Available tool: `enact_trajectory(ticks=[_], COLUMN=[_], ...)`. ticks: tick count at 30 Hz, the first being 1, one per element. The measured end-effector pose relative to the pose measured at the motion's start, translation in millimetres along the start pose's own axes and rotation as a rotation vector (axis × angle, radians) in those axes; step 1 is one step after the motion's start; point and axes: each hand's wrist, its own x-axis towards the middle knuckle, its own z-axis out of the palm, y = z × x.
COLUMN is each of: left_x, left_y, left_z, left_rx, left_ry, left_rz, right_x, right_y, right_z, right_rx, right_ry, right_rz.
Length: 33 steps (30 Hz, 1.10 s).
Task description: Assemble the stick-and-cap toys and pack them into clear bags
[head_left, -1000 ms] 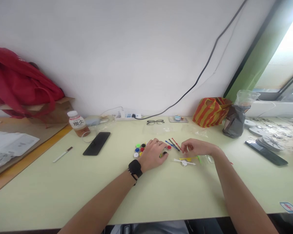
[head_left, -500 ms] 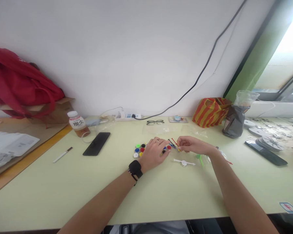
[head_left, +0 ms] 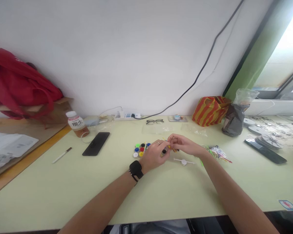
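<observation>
My right hand (head_left: 185, 145) pinches a small yellow arrow-shaped pointer (head_left: 169, 147). The fingertips of my left hand (head_left: 153, 153), which wears a ring and a black watch, close on the same pointer from the other side. Between my left thumb and forefinger shows a black round piece (head_left: 164, 151). Coloured round discs (head_left: 142, 149) in rows sit left of and partly under my left hand. Just below my right hand lies a white double-ended arrow on a round base (head_left: 184, 162). A clear bag of coloured pieces (head_left: 218, 152) lies beside my right forearm.
A black phone (head_left: 96, 144), a drink bottle (head_left: 77, 124) and a marker (head_left: 62, 155) are on the left. Glasses (head_left: 155, 122) and a power strip (head_left: 129, 116) lie by the wall. A striped bag (head_left: 210, 111), grey bag (head_left: 234, 120) and second phone (head_left: 265, 151) stand or lie right.
My right hand has moved left with the yellow pointer and now meets my left fingertips. My left hand has stayed over the discs, its fingers drawn in.
</observation>
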Motion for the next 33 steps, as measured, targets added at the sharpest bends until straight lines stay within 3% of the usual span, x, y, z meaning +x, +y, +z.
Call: enact_trajectory(ticks=[10, 17, 21, 25, 30, 33], left_x=[1.6, 1.2, 0.5, -1.4, -2.8, -2.6], left_y=[-1.2, 0.5, 0.9, -0.4, -3.2, -2.8], left_z=[-0.3, 2.1, 3.7, 3.5, 2.6, 1.4], left_rx=[-0.005, 0.007, -0.002, 0.017, 0.137, 0.178], left_ry=[0.097, 0.080, 0.043, -0.080, -0.282, -0.325], left_rz=[0.066, 0.076, 0.053, 0.057, 0.022, 0.030], right_x=[3.3, 3.9, 3.8, 4.6, 4.9, 4.6], right_y=[2.1, 0.7, 1.7, 16.3, 36.8, 38.8], right_z=[4.9, 9.0, 6.2, -6.8, -21.3, -25.3], right_rx=[0.046, 0.039, -0.218, -0.515, -0.737, -0.836], right_ry=[0.058, -0.002, 0.152, 0.370, 0.400, 0.445], right_rz=[-0.039, -0.064, -0.070, 0.016, 0.098, 0.121])
